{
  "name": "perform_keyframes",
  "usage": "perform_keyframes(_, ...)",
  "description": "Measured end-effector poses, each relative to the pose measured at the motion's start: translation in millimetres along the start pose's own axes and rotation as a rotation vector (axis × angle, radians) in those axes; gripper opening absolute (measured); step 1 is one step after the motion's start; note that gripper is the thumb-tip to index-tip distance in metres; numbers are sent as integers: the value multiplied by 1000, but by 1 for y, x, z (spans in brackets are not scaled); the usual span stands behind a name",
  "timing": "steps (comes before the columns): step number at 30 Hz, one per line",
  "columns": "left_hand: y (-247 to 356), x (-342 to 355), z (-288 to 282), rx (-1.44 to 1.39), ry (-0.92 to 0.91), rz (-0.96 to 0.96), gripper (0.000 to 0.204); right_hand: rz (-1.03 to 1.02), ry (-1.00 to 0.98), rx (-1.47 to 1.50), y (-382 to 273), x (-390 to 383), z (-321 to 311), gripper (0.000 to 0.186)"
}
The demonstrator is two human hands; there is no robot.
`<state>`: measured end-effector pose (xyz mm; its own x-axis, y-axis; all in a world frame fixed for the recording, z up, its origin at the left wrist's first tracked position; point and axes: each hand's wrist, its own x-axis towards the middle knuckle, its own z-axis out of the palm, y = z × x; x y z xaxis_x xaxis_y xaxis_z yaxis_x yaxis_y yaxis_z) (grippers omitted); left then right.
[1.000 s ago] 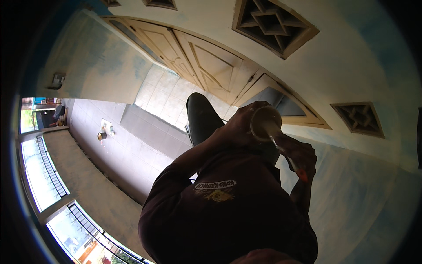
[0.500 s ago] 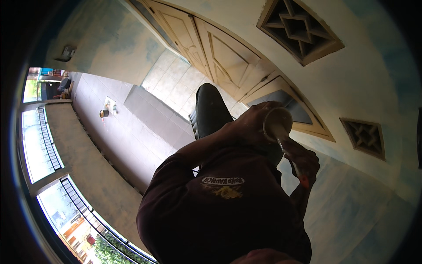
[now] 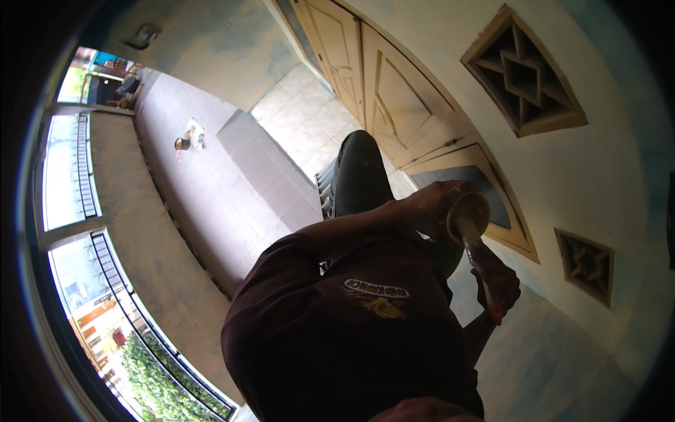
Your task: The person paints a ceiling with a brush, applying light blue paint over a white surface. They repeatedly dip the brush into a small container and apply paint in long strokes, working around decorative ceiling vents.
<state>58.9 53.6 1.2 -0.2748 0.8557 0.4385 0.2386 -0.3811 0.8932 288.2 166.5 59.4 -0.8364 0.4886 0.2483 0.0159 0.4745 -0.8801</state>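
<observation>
My left hand [image 3: 439,204] is closed around a small round cup [image 3: 482,202], its open mouth turned toward me and tilted. A paintbrush [image 3: 472,254] with a pale shaft and a red-orange handle end dips into the cup, so its bristles are mostly hidden. Gripping the brush by its handle is my right hand [image 3: 500,280], just below and right of the cup. Both hands are in shadow in front of my dark shirt, and what the cup contains is too dim to tell.
Ahead stands a cream panelled door [image 3: 401,98], with a diamond-patterned vent [image 3: 524,74] and a smaller vent [image 3: 585,266] in the wall. A small dark can [image 3: 182,144] sits beside a paper sheet [image 3: 196,131] on the tiled floor [image 3: 211,186]. A low wall [image 3: 144,225] with window openings runs along the left.
My view has turned a little, so the room appears rotated clockwise. Both hands sit slightly farther right and lower, still on the cup and the brush.
</observation>
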Motion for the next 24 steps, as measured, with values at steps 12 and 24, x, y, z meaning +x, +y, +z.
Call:
perform_keyframes(12,8,9,5,83,58,8,66,-26,-16,-2,1,6,-3,23)
perform_keyframes(24,-12,11,5,120,-71,61,77,-2,133,0,-6,-1,-8,28)
